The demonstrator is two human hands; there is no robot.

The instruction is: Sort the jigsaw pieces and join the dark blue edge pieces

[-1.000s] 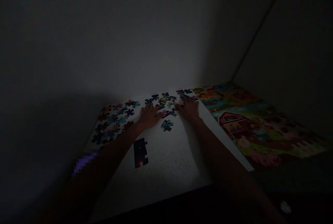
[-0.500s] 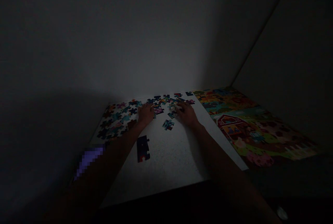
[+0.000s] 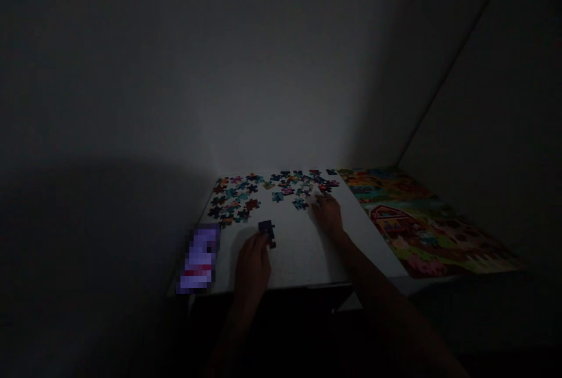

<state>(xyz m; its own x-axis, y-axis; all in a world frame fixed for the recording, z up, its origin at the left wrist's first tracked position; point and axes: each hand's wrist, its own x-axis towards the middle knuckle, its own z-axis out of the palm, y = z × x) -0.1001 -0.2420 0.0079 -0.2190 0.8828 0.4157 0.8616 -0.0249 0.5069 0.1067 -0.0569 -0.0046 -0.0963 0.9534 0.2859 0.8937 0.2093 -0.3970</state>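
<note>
The scene is very dark. My left hand (image 3: pixel 252 267) rests near the front of a white board (image 3: pixel 298 252), its fingertips touching a dark joined block of puzzle pieces (image 3: pixel 267 232); whether the fingers grip it I cannot make out. My right hand (image 3: pixel 328 214) lies farther back, fingers reaching into a spread of loose colourful puzzle pieces (image 3: pixel 272 189) along the board's far edge; its fingers look flat and apart.
A finished farm puzzle with a red barn (image 3: pixel 421 226) lies to the right of the board. A blurred purple patch (image 3: pixel 198 258) sits at the board's left front corner. Dark walls close in behind and to the right.
My left hand has pulled back from the loose pieces to the dark joined block near the front. The right hand has drawn slightly back. The view has shifted, so the board looks farther away.
</note>
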